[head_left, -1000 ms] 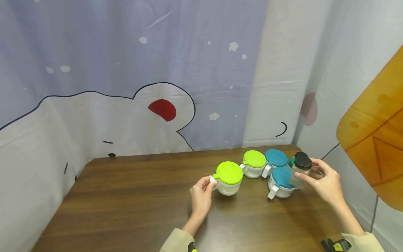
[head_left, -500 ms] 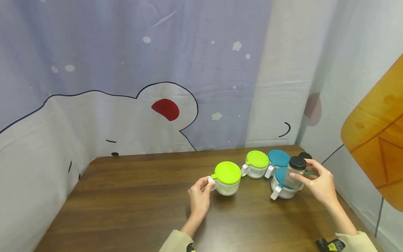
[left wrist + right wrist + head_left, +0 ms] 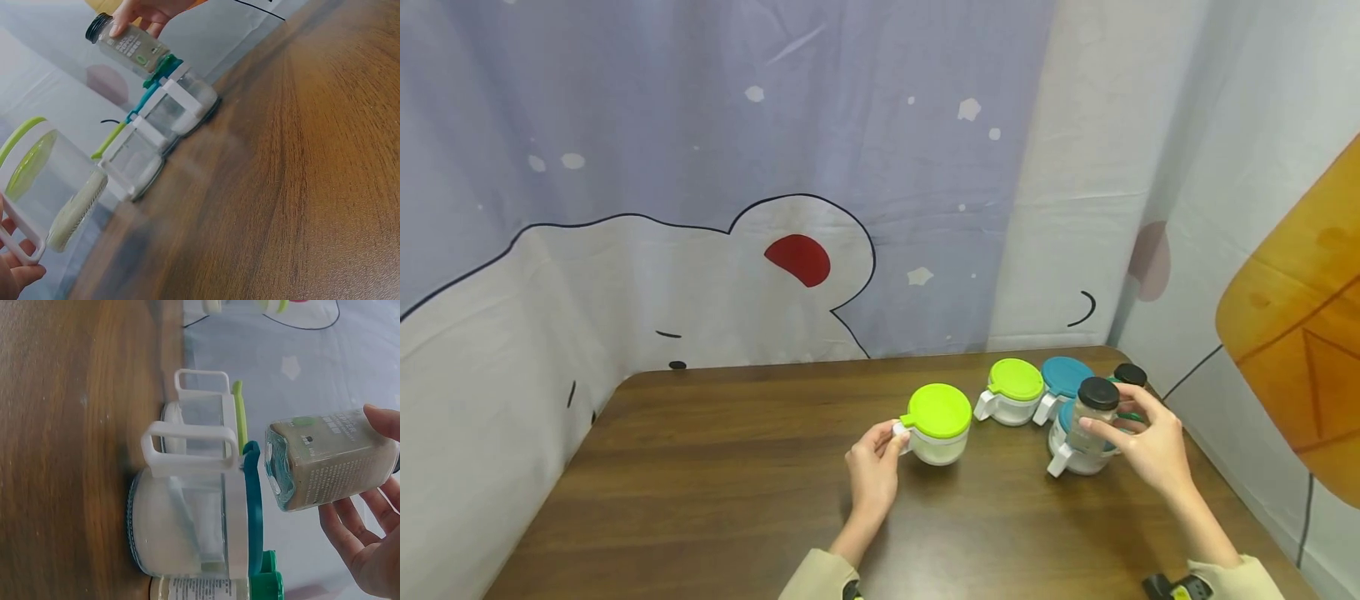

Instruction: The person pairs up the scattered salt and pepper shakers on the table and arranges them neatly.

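My left hand (image 3: 874, 475) grips the white handle of a lime-lidded glass seasoning jar (image 3: 940, 412). In the left wrist view this jar (image 3: 62, 181) shows pale contents and hangs raised off the table. Between thumb and fingers, my right hand (image 3: 1153, 442) holds a spice bottle (image 3: 1097, 396) with a black cap. In the right wrist view the bottle (image 3: 337, 459) is squarish, labelled and held above the lid of a blue-lidded jar (image 3: 181, 519). Seen from the head, it overlaps the front blue-lidded jar (image 3: 1084, 461) and hides part of its lid.
Behind stand another lime-lidded jar (image 3: 1017, 381) and a second blue-lidded jar (image 3: 1066, 377), handles facing the front. A black-capped bottle (image 3: 1131, 374) and a green-capped bottle (image 3: 269, 584) are at the right. The wooden table (image 3: 700, 483) meets a printed cloth (image 3: 925, 167) behind.
My right hand has carried the spice bottle leftward, over the front blue-lidded jar. The left hand keeps its grip on the lime-lidded jar, nearly still. The head view has turned slightly.
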Available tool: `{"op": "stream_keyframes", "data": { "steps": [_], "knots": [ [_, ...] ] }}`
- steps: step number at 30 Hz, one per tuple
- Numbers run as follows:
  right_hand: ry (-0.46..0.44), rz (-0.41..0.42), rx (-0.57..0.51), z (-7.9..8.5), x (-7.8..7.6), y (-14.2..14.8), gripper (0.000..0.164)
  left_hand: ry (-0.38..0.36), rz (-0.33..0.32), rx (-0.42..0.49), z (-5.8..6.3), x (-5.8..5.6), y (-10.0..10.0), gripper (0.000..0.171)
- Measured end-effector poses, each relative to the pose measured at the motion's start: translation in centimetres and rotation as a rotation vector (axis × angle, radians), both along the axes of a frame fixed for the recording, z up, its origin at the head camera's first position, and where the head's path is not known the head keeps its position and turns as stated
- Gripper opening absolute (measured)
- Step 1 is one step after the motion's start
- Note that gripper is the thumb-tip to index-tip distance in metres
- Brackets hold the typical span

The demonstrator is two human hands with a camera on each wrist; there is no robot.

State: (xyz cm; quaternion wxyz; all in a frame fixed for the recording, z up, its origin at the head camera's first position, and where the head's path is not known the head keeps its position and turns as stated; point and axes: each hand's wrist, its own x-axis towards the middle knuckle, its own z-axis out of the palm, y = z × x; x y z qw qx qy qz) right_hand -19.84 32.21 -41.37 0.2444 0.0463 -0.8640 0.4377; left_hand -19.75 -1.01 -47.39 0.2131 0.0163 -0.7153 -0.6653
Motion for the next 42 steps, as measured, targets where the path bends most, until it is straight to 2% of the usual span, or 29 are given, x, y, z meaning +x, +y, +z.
{"op": "stream_keyframes", "data": {
  "steps": [8, 14, 16, 18, 23, 26, 36, 42],
  "knots": [
    [0.013, 0.007, -0.004, 0.1, 0.3, -1.0, 0.05, -0.023, 0.027, 0.03, 0.5, 0.3, 0.0, 0.019],
    [0.01, 0.007, -0.016, -0.1, 0.3, -1.6, 0.048, -0.058, 0.033, 0.015, 2.8, 1.4, -0.1, 0.017],
    [0.013, 0.006, -0.021, -0.1, 0.3, -1.8, 0.047, -0.06, 0.031, 0.009, 3.2, 1.7, -0.2, 0.017],
    [0.017, 0.007, -0.026, -0.1, 0.2, -2.0, 0.047, -0.061, 0.039, 0.011, 2.9, 1.6, -0.3, 0.017],
    [0.02, 0.023, -0.035, -0.2, -0.1, -2.5, 0.046, -0.045, 0.055, 0.027, 0.8, 0.5, -0.6, 0.02],
    [0.018, 0.035, -0.042, -0.4, -0.2, -2.6, 0.046, -0.032, 0.05, 0.026, 0.1, 0.3, -0.9, 0.021],
    [0.013, 0.064, -0.089, -0.8, -0.3, -3.8, 0.048, -0.038, 0.056, 0.01, -0.3, 0.5, -1.7, 0.019],
    [0.012, 0.065, -0.11, -1.1, -0.6, -4.5, 0.049, -0.014, 0.061, 0.002, -0.5, 0.7, -2.0, 0.019]
  ]
}}
